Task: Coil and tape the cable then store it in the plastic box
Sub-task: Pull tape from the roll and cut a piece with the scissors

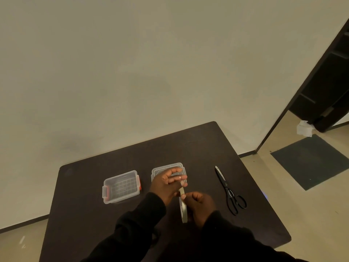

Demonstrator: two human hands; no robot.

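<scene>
Centre frame: right hand (200,206) clamps tape roll (182,209) on edge; left hand (167,183), fingers spread, pinches the tape end. Open plastic box (120,187) left, scissors (229,191) right.

Dark table (198,148) set against plain pale wall (132,63). Black scissors (229,191) lie flat on table's right side, blades shut, pointing away. Dark floor mat (311,161) at right. Crumpled white paper (304,128) by dark doorway (328,82).
</scene>
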